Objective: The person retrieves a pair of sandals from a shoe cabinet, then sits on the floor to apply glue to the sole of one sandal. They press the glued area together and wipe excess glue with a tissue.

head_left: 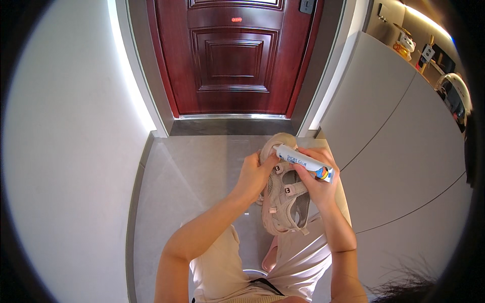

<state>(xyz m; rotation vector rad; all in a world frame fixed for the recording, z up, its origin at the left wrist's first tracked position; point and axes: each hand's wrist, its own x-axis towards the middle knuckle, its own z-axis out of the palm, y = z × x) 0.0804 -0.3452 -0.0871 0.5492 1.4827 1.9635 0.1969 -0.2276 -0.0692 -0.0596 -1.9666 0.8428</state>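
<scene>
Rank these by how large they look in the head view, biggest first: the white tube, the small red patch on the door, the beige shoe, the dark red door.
1. Dark red door
2. Beige shoe
3. White tube
4. Small red patch

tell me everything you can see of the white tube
The white tube looks plastic, with dark lettering, a colourful picture and a flat, wide end. It slants over the beige shoe, narrow end toward upper left. The right hand grips it; the left hand has its thumb near that end, contact unclear.
</scene>
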